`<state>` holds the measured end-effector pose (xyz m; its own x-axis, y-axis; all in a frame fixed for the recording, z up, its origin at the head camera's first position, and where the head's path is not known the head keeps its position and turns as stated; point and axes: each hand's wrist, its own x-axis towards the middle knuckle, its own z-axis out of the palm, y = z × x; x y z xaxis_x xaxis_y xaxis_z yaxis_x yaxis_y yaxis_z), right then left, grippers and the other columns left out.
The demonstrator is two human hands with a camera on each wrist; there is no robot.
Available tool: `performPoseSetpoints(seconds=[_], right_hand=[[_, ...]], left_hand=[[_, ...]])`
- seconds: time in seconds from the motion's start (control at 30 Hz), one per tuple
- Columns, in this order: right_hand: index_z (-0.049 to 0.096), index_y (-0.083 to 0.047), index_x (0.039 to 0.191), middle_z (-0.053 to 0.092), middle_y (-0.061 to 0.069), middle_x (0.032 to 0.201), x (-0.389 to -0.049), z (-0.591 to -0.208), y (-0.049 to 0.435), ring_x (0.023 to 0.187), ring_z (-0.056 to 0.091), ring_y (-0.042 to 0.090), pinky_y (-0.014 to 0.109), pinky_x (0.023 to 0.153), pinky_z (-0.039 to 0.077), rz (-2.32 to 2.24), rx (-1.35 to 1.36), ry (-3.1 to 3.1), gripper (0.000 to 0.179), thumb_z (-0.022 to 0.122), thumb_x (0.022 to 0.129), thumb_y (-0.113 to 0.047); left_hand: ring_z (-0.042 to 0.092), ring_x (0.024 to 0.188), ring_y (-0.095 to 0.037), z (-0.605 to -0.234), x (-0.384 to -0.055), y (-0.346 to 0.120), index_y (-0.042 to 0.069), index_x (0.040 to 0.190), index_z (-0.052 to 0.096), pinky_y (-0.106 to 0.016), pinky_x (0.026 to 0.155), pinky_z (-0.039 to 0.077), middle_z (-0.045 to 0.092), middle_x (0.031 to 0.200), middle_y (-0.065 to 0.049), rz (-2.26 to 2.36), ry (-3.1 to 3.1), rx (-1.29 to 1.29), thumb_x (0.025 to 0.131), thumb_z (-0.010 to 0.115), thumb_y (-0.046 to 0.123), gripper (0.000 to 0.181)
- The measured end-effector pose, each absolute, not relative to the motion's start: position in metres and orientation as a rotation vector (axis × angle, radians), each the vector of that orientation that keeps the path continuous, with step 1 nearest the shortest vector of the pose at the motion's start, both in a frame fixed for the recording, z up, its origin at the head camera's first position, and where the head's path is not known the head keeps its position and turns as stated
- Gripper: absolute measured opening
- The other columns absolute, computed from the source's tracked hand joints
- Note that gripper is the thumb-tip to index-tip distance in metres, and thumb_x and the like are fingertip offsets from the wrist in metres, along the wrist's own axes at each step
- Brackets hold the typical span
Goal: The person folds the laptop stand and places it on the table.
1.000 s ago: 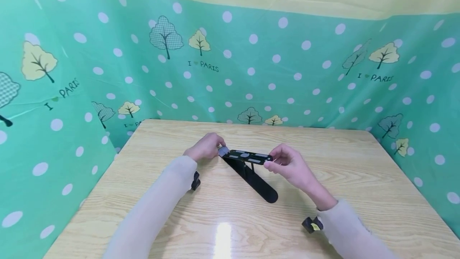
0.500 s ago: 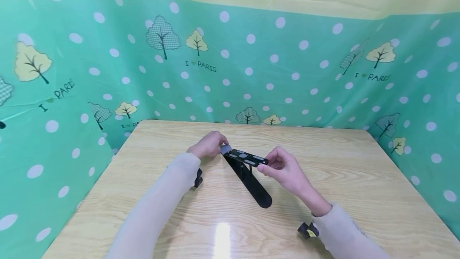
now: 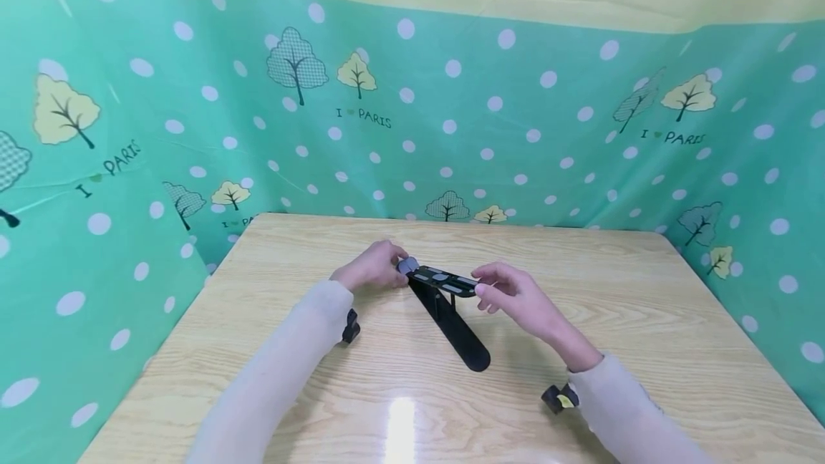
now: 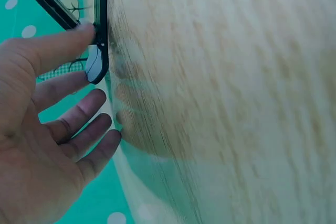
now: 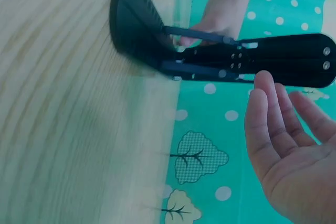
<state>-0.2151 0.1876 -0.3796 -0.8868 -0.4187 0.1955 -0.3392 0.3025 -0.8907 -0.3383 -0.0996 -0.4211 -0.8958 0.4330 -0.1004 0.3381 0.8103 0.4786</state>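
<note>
A black folding stand (image 3: pixel 454 328) stands near the middle of the wooden table, its long base on the tabletop and its upper plate (image 3: pixel 445 280) raised on two struts. Grey pads line the upper plate. At the hinge end, my left hand (image 3: pixel 374 266) pinches the grey-capped hinge (image 4: pixel 94 64) between thumb and forefinger, the other fingers spread loosely. My right hand (image 3: pixel 515 296) is at the raised plate's free end, thumb right at the tip. Its fingers (image 5: pixel 283 121) look fairly straight along the plate's edge in the right wrist view, where the struts (image 5: pixel 202 35) show from below.
The wooden table (image 3: pixel 290 392) extends around the stand, with a bright light reflection near its front. A green polka-dot curtain (image 3: pixel 548 120) hangs behind and at both sides. Small black devices (image 3: pixel 559 399) sit at both wrists.
The stand's base end has swung slightly left from its place a second ago. My right fingers have straightened and loosened at the plate's tip. My left thumb now shows beside the hinge.
</note>
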Motion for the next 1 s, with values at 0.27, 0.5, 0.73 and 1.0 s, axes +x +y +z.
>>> performPoseSetpoints(seconds=[0.27,0.5,0.73,1.0], right_hand=[[0.061,-0.004,0.119,0.066,0.011,0.097,-0.218,-0.384,0.193,0.083,0.064,0.041,0.037,0.071,0.056,-1.616,-0.708,2.453,0.031,0.058,0.096,-0.023],[0.062,-0.001,0.118,0.067,0.010,0.093,-0.216,-0.384,0.190,0.079,0.064,0.036,0.036,0.070,0.056,-1.667,-0.725,2.445,0.030,0.061,0.094,-0.020],[0.066,-0.004,0.112,0.068,0.011,0.092,-0.210,-0.384,0.183,0.078,0.064,0.035,0.034,0.067,0.055,-1.649,-0.683,2.492,0.028,0.066,0.091,-0.022],[0.069,-0.013,0.103,0.066,0.004,0.093,-0.198,-0.380,0.171,0.077,0.063,0.023,0.031,0.065,0.053,-1.609,-0.581,2.617,0.028,0.072,0.085,-0.033]], left_hand=[[0.057,0.086,-0.014,-0.419,-0.335,-0.099,0.006,0.129,0.060,-0.030,0.081,0.048,0.065,0.106,-0.005,0.732,2.753,0.565,0.074,0.082,0.031,0.064],[0.059,0.091,-0.015,-0.416,-0.336,-0.098,0.006,0.128,0.061,-0.032,0.086,0.050,0.066,0.112,-0.007,0.803,2.694,0.550,0.074,0.083,0.027,0.062],[0.059,0.100,-0.019,-0.410,-0.342,-0.094,0.008,0.129,0.060,-0.038,0.094,0.046,0.064,0.117,-0.009,0.829,2.622,0.548,0.073,0.083,0.020,0.061],[0.058,0.092,-0.019,-0.405,-0.353,-0.083,0.009,0.130,0.059,-0.034,0.085,0.047,0.065,0.107,-0.008,0.749,2.585,0.621,0.072,0.083,0.018,0.064]])
